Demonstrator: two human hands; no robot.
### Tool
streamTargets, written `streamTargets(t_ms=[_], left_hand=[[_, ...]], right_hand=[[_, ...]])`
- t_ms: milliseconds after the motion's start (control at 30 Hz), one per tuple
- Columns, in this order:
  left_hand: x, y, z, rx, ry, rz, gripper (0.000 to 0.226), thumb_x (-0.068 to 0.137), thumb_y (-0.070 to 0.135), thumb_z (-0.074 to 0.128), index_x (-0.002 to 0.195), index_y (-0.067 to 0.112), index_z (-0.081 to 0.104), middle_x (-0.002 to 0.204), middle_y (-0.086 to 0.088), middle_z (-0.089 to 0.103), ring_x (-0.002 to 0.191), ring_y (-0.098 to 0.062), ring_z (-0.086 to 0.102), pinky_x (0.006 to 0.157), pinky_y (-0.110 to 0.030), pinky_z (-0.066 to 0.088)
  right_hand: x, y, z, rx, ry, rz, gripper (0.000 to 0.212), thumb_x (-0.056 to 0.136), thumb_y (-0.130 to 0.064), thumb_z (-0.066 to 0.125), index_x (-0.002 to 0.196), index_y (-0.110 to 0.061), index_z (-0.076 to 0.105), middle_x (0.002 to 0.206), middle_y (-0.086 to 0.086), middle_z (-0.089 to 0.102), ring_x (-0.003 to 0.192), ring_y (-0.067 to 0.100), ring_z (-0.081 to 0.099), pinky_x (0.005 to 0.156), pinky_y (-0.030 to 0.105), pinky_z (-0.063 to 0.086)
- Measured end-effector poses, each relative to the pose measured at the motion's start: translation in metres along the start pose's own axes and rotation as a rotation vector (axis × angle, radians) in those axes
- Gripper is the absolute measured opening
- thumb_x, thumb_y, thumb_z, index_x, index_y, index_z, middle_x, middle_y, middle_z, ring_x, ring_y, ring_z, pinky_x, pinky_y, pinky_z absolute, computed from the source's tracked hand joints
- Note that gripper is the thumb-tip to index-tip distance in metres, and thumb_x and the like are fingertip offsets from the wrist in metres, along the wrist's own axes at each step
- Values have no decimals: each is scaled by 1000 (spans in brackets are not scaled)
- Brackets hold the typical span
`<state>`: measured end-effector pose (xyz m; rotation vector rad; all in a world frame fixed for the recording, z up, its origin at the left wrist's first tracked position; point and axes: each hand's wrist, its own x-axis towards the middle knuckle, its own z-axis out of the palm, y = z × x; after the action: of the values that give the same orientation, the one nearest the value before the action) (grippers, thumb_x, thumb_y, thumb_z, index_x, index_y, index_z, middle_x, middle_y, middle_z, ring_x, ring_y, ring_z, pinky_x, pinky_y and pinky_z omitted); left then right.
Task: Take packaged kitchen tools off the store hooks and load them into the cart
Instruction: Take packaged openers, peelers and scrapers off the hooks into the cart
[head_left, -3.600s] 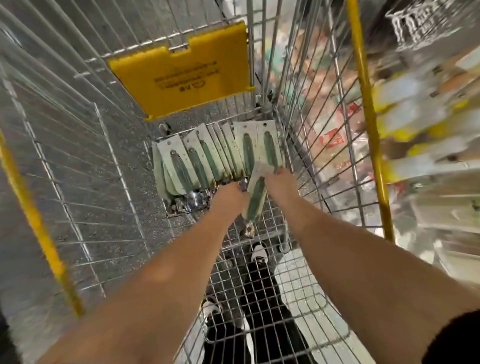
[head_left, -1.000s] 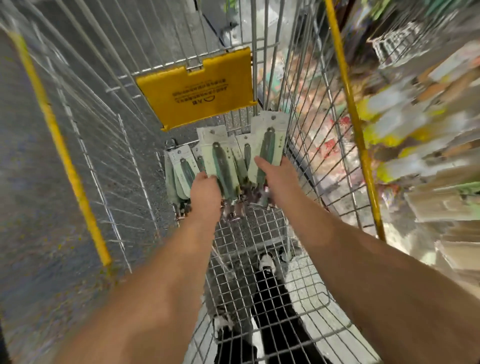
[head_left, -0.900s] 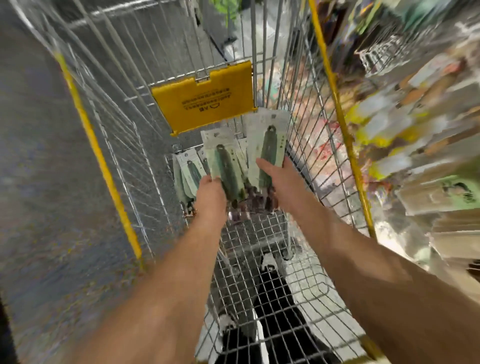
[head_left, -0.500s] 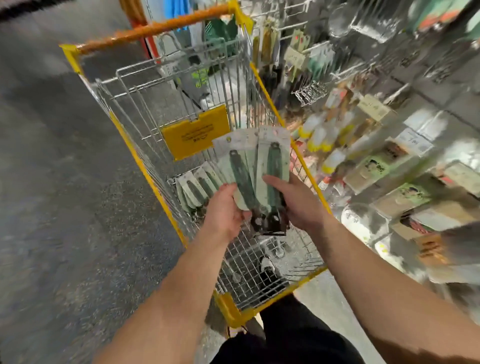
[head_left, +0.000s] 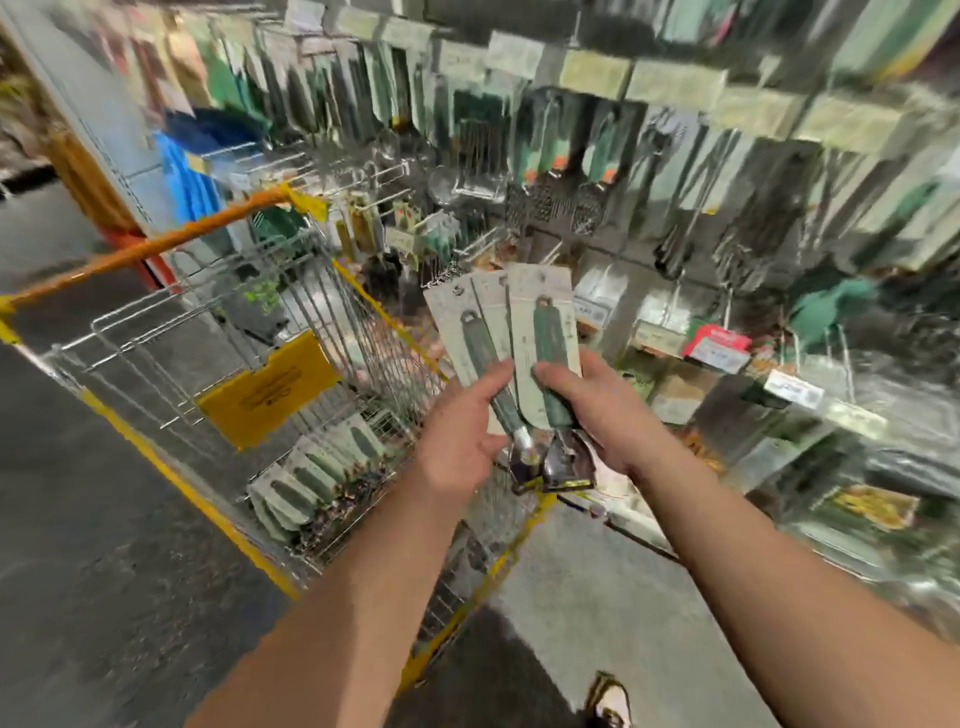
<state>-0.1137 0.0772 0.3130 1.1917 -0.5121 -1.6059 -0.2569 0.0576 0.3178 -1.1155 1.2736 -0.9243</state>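
Left hand (head_left: 457, 441) and right hand (head_left: 597, 415) gripped fanned packaged tools (head_left: 511, 332), fingers curled round the cards, above cart (head_left: 171, 332) rim. More packs (head_left: 311, 478) lying inside cart. Shelf hooks blurred.

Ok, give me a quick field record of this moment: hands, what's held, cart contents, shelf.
left hand: grips fanned packaged tools, thumb on front
right hand: grips the same bundle from the right
held bundle: several cards, green handles, metal heads at bottom
cart: more packaged tools in cart on its floor
yellow plate: on cart's inner wall
display hooks: blurred, stock hanging
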Motion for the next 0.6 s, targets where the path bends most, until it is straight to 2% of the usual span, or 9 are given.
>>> streamTargets(t_ms=[67, 133, 200, 233, 267, 333, 400, 533, 600], left_hand=[[-1, -1, 31, 24, -56, 43, 28, 91, 17, 69, 119, 17, 71, 111, -5, 76, 92, -20, 75, 66, -37, 62], [-3, -3, 63, 32, -60, 85, 29, 87, 11, 71, 116, 16, 72, 106, -9, 77, 87, -24, 76, 63, -39, 62], [-6, -7, 95, 49, -75, 132, 34, 84, 8, 72, 117, 16, 70, 106, -10, 77, 93, -29, 75, 74, -49, 61], [-8, -9, 110, 62, -79, 152, 34, 83, 9, 73, 116, 17, 70, 106, -9, 77, 96, -30, 74, 81, -53, 60], [-9, -12, 124, 79, -81, 165, 32, 82, 9, 72, 113, 17, 71, 104, -8, 77, 97, -30, 74, 85, -55, 59], [-15, -17, 153, 130, -95, 200, 25, 84, 10, 70, 107, 18, 72, 102, -5, 78, 96, -28, 74, 88, -54, 58], [-23, -22, 185, 211, -106, 253, 31, 80, 17, 70, 110, 23, 70, 103, 1, 77, 99, -25, 73, 91, -51, 57], [-46, -32, 259, 271, -169, 340, 32, 81, 15, 70, 111, 25, 69, 103, 3, 77, 98, -21, 74, 87, -45, 59], [-56, -38, 295, 330, -164, 378, 53, 70, 33, 72, 122, 26, 65, 111, 5, 75, 102, -21, 71, 89, -47, 58]], right_hand=[[-12, -14, -25, -46, 49, -42, 22, 84, -31, 73, 104, -29, 65, 97, -8, 77, 91, 14, 73, 86, 36, 57], [-25, -27, -53, -108, 113, -85, 12, 92, -25, 68, 104, -26, 67, 93, -10, 77, 85, 7, 72, 81, 28, 55], [-36, -37, -81, -184, 186, -128, 18, 94, -28, 65, 111, -24, 64, 100, -9, 75, 86, 5, 70, 78, 17, 53], [-41, -42, -95, -218, 234, -140, 23, 94, -30, 65, 115, -24, 60, 101, -10, 71, 86, 3, 66, 72, 11, 50], [-46, -47, -109, -242, 280, -144, 31, 93, -33, 66, 119, -21, 55, 103, -9, 69, 86, 3, 64, 67, 11, 47], [-56, -55, -138, -285, 336, -135, 52, 90, -42, 67, 131, -18, 46, 113, -4, 65, 93, 11, 63, 67, 20, 45], [-66, -61, -170, -350, 345, -132, 61, 86, -53, 68, 132, -21, 43, 114, -7, 64, 93, 10, 63, 68, 23, 45], [-92, -79, -239, -446, 380, -182, 39, 89, -53, 64, 118, -29, 53, 96, -20, 61, 80, -7, 56, 59, 17, 39], [-104, -87, -276, -470, 425, -204, 29, 92, -51, 62, 112, -32, 53, 89, -25, 56, 76, -9, 52, 57, 15, 36]])
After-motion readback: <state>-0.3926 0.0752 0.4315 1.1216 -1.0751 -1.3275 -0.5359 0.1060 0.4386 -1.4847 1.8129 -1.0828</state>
